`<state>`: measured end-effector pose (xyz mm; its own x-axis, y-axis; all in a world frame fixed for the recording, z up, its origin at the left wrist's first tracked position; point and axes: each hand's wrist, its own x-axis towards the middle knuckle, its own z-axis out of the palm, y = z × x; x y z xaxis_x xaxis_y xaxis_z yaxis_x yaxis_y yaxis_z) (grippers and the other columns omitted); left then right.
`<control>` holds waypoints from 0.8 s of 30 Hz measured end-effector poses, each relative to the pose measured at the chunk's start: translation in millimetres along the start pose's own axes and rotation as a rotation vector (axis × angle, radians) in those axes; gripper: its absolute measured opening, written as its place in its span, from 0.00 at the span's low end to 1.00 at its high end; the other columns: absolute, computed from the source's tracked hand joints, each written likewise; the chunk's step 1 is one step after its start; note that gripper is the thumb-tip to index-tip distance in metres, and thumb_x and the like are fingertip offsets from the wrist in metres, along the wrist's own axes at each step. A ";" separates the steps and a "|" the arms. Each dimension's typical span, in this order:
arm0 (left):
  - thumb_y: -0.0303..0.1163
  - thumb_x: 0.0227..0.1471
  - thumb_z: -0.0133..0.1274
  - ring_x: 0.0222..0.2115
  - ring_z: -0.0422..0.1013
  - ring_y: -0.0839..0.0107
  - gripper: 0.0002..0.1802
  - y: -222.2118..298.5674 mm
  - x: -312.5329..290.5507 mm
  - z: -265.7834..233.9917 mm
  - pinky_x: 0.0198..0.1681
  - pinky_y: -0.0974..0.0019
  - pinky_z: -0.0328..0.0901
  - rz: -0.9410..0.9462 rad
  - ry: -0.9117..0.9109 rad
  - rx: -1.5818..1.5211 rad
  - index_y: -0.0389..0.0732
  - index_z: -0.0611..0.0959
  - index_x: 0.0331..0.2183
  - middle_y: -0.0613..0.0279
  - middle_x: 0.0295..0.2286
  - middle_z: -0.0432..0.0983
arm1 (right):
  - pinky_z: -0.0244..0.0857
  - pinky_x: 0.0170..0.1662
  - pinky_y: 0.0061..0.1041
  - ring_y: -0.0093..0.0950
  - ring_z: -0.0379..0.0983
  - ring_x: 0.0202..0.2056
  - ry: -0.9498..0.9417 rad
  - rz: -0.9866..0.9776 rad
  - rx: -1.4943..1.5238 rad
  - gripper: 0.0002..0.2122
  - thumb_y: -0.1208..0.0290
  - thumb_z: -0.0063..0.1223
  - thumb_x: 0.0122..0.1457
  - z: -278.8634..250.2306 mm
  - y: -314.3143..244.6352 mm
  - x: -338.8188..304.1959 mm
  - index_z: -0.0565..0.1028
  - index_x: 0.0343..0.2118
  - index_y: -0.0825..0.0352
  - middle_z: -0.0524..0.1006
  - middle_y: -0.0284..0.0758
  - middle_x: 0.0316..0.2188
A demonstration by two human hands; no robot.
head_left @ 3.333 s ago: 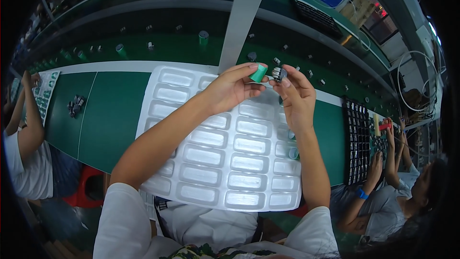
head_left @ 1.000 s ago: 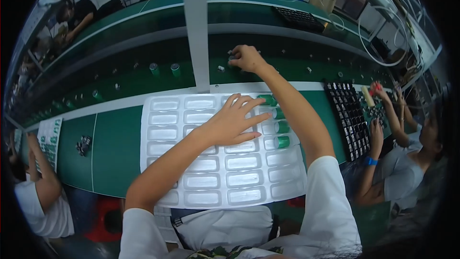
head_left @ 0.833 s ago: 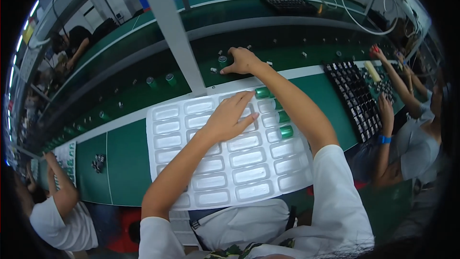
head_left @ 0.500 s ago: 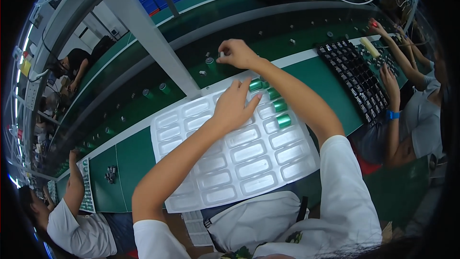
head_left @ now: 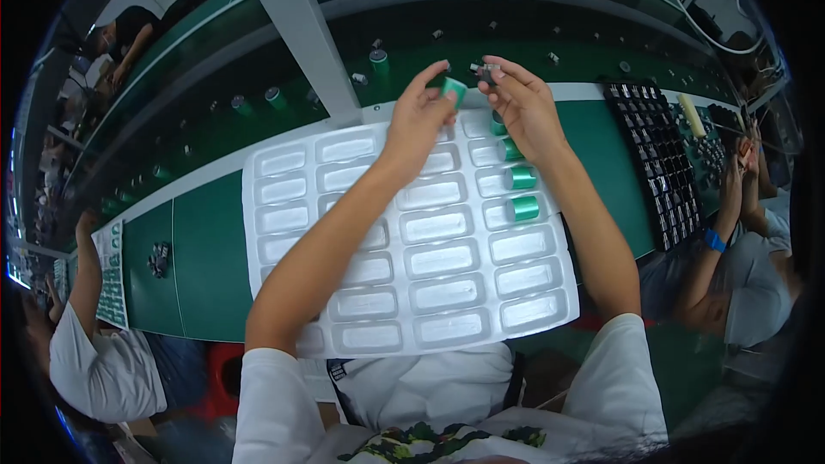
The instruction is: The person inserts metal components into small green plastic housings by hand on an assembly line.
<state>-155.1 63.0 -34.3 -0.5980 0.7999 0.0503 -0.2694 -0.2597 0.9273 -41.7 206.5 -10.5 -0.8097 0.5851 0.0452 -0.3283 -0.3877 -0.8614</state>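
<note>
My left hand (head_left: 414, 120) is closed on a green cylinder (head_left: 455, 93), held tilted above the far edge of a white moulded tray (head_left: 404, 268). Facing it, my right hand (head_left: 526, 112) pinches a small dark grey and silvery part (head_left: 489, 74) between thumb and fingers. A short gap separates the cylinder from that part. In the tray's right column several green cylinders lie in their pockets, the nearest one (head_left: 522, 208) fully visible. My right hand and wrist partly cover the farther ones. My left forearm crosses the tray's left half.
Beyond the tray runs a dark green conveyor belt (head_left: 412, 34) with small metal parts and green cylinders (head_left: 379, 60). A grey post (head_left: 296, 30) rises behind the tray. On the right stands a black tray of metal parts (head_left: 657, 163) near a co-worker's hands. Another co-worker sits left.
My right hand has drawn back from the belt, holding the small part. My left hand has risen off the tray and now grips a green cylinder. The whole view has shifted a little.
</note>
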 end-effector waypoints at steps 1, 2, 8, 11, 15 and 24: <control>0.31 0.61 0.53 0.36 0.68 0.75 0.27 1.3 7.0 -8.0 0.40 0.72 0.65 -0.072 -0.021 -0.172 0.40 0.68 0.59 0.61 0.39 0.72 | 0.69 0.39 0.17 0.24 0.76 0.39 -0.012 0.042 -0.010 0.11 0.76 0.51 0.64 3.3 -1.0 -0.3 0.75 0.48 0.73 0.78 0.36 0.40; 0.33 0.62 0.52 0.37 0.68 0.73 0.22 1.4 9.3 -9.7 0.42 0.71 0.65 -0.059 -0.055 -0.299 0.40 0.70 0.56 0.59 0.40 0.72 | 0.69 0.39 0.17 0.24 0.76 0.39 -0.004 0.049 -0.012 0.11 0.76 0.51 0.64 -1.3 2.5 1.0 0.75 0.48 0.73 0.78 0.36 0.40; 0.38 0.62 0.53 0.38 0.70 0.72 0.10 5.5 -0.1 -7.3 0.43 0.69 0.66 -0.178 -0.028 -0.463 0.42 0.78 0.41 0.58 0.40 0.76 | 0.72 0.44 0.18 0.25 0.77 0.41 0.025 0.078 0.111 0.12 0.75 0.54 0.63 12.4 -2.3 -10.3 0.75 0.48 0.74 0.78 0.36 0.39; 0.36 0.60 0.56 0.41 0.71 0.71 0.12 4.1 3.0 -8.0 0.44 0.68 0.66 -0.179 -0.051 -0.543 0.41 0.75 0.42 0.59 0.40 0.77 | 0.73 0.46 0.19 0.25 0.77 0.42 0.003 0.134 0.118 0.12 0.75 0.55 0.63 19.0 -4.0 -18.6 0.75 0.47 0.74 0.78 0.37 0.39; 0.35 0.59 0.57 0.42 0.71 0.70 0.13 4.6 1.6 -9.7 0.48 0.66 0.67 -0.226 -0.015 -0.601 0.39 0.75 0.41 0.58 0.40 0.76 | 0.73 0.45 0.20 0.24 0.77 0.42 -0.052 -0.076 -0.255 0.15 0.79 0.57 0.59 21.1 6.5 -25.0 0.75 0.49 0.73 0.77 0.39 0.43; 0.30 0.58 0.57 0.45 0.72 0.67 0.16 8.1 0.2 -8.9 0.55 0.65 0.69 -0.163 -0.058 -0.592 0.35 0.77 0.47 0.56 0.42 0.74 | 0.74 0.42 0.19 0.24 0.79 0.37 -0.049 -0.436 -0.615 0.16 0.82 0.65 0.52 25.8 11.1 -28.4 0.78 0.45 0.74 0.80 0.39 0.38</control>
<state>-164.1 56.3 -30.1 -0.4758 0.8787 -0.0394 -0.7374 -0.3741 0.5624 -35.0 167.2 -8.2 -0.6940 0.5563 0.4571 -0.3050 0.3480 -0.8865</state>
